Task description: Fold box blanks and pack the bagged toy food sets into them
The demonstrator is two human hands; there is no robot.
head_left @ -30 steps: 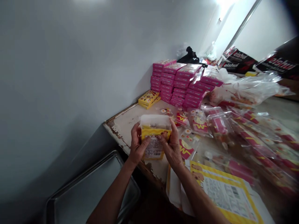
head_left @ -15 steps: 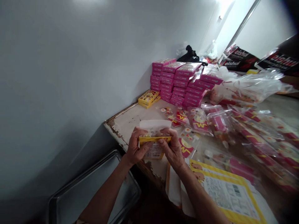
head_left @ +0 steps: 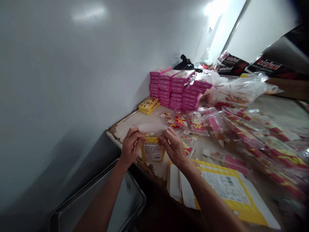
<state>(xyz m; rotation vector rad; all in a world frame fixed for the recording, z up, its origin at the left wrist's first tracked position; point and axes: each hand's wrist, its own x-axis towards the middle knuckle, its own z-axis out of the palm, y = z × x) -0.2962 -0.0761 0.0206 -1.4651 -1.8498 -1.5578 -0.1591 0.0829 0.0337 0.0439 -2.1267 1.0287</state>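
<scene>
A small yellow carton (head_left: 152, 152) with a printed label stands upright at the table's near corner, its white inner flap raised at the back. My left hand (head_left: 131, 145) pinches the carton's upper left corner between thumb and fingers. At the upper right corner my right hand (head_left: 173, 146) is closed on it in the same way. Something pale, perhaps clear wrapping, shows in the carton's mouth; its kind I cannot make out. Below my right forearm lies a pile of flat yellow cartons (head_left: 227, 187), partly covered by that arm.
Stacked pink boxes (head_left: 177, 90) stand against the wall, with two yellow boxes (head_left: 148, 105) beside them. Clear packets with red and yellow pieces (head_left: 198, 124) spread across the table. A metal tray (head_left: 96, 196) sits lower left. Black cartons (head_left: 231, 64) are at the back.
My hands have moved slightly left and spread to the carton's top corners. More of its labelled front now shows. The view has shifted a little.
</scene>
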